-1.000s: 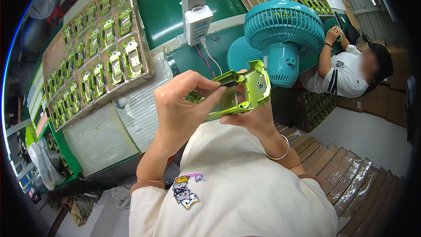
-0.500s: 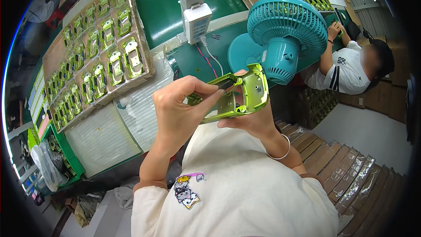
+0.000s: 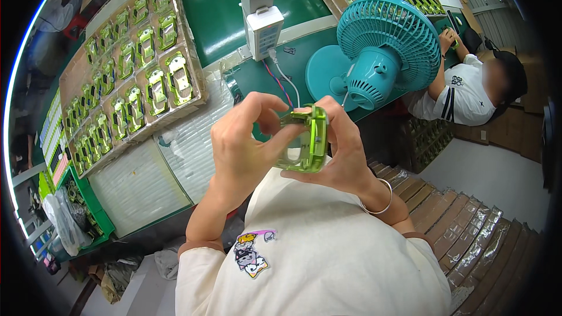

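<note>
In front of my chest I hold a glossy lime-green plastic shell [image 3: 317, 143], an open frame shaped like a toy car body. My right hand [image 3: 345, 155] wraps round its right side, with the thumb under the lower edge. At the other side is my left hand [image 3: 240, 146], fingers curled and thumb laid against the shell's left edge. The shell is turned edge-on and slightly blurred, so its inner face is mostly hidden. Whether a small part sits between my left fingers cannot be made out.
A cardboard tray [image 3: 196, 76] with rows of similar green shells lies at left. Ahead stand a teal fan [image 3: 380, 70] and a post with a white power box [image 3: 264, 29] and cables. A co-worker [image 3: 468, 90] sits at right. Flattened cartons [image 3: 456, 234] are stacked at lower right.
The shell has been rotated from showing its inside to nearly edge-on. My left fingers have moved from a pinch at its dark inner part to its left edge. The fan head has swung slightly.
</note>
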The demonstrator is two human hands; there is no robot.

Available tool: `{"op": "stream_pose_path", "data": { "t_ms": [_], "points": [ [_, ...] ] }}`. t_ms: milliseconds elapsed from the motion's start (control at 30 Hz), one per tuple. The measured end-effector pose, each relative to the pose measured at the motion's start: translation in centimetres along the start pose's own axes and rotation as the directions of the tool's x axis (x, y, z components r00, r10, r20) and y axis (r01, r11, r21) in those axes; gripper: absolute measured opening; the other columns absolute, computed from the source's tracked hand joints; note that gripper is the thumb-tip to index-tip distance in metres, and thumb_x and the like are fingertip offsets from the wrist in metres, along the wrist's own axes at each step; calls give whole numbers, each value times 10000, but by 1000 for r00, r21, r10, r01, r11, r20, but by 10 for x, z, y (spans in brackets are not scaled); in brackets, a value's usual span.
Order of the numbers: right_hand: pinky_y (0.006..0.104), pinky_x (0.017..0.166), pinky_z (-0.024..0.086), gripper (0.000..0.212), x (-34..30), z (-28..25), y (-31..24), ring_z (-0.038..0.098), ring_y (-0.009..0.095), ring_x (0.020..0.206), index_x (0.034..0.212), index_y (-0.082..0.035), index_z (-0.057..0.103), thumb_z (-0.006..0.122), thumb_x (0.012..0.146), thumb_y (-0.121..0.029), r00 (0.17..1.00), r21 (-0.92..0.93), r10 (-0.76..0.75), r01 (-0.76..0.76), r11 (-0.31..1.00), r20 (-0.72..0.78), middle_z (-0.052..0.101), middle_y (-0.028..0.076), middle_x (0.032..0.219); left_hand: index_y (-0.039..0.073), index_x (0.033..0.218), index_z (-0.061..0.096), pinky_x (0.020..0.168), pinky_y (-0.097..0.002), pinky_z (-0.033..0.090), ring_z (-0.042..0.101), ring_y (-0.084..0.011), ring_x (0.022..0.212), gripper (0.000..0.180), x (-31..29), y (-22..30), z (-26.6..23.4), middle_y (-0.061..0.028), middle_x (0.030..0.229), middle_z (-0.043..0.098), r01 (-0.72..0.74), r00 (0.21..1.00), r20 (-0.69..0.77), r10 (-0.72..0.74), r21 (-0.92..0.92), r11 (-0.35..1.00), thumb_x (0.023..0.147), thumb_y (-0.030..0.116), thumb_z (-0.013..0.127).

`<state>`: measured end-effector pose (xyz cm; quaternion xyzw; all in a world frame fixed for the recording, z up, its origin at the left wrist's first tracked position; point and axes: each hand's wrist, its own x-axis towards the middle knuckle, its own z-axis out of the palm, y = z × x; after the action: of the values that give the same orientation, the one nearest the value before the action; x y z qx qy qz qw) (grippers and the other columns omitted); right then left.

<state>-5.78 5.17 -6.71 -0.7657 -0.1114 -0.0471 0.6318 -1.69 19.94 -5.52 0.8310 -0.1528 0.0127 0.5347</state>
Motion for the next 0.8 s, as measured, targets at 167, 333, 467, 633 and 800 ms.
{"op": "stream_pose_path", "data": {
  "t_ms": [167,333,467,633,800],
  "points": [
    [275,711,527,571,1,-4,-3,525,156,874,1007,-61,485,797,529,-67,997,-14,-24,25,1000,76,488,58,916,31,765,633,596,-231,454,566,-123,652,203,8,-15,-3,-40,749,604,-85,991,71,115,-334,939,585,10,725],
    [264,732,527,580,1,-9,0,523,157,866,1019,-66,485,801,532,-75,993,44,-61,57,997,97,491,53,933,47,824,653,579,-245,466,580,-137,655,227,5,-12,5,-38,754,610,-104,988,74,134,-320,942,610,0,710],
    [285,731,505,604,0,-8,3,527,179,883,1047,-65,497,791,519,-51,995,-50,-74,77,996,69,479,77,965,81,924,646,552,-254,469,588,-154,631,330,4,-19,8,-49,753,604,-215,974,32,226,-205,955,611,-16,689],
    [329,754,458,668,11,-7,-13,507,239,947,1106,-68,503,782,500,-38,982,-333,-155,181,925,105,453,107,1006,54,977,628,548,-241,454,595,-171,631,406,6,-25,5,-70,745,600,-231,973,-25,230,-161,960,580,-14,676],
    [346,850,421,696,14,-3,-14,505,261,1004,1106,-48,514,821,486,-122,992,-322,-128,118,939,-8,484,123,1105,-42,840,582,690,-340,507,629,-266,750,196,-1,-48,17,-155,801,610,-404,905,-368,213,-593,697,704,66,674]
  ]
}}
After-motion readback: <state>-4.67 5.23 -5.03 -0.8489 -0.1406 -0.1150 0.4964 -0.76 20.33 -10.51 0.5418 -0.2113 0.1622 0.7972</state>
